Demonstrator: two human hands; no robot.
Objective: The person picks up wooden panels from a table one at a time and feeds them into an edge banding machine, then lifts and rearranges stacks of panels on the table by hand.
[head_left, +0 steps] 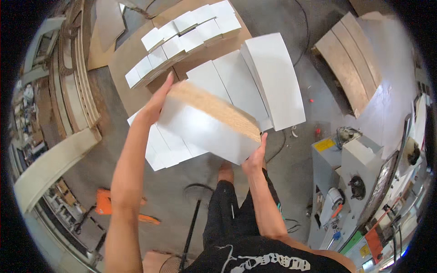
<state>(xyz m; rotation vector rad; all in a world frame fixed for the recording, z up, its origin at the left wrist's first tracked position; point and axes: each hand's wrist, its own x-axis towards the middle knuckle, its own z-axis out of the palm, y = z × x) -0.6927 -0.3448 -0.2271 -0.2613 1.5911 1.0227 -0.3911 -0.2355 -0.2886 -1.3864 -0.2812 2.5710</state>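
Between my two hands is a thick white-faced chipboard block (200, 132), its rough tan side turned upward; whether it is one piece or several boards together I cannot tell. My left hand (157, 103) presses on its left end, thumb up. At the lower right corner, my right hand (256, 158) grips the other end, fingers partly hidden underneath. Below and beyond the block lie white panels (218, 79), partly covered by it. A taller stack of white panels (275, 84) stands to their right.
Rows of small white blocks (191, 34) stand on a brown board (123, 57) at the back. Stacked wooden boards (348, 63) lie at the far right, above a grey machine (350, 177). An orange tool (104, 201) and a black pole (192, 227) are at lower left.
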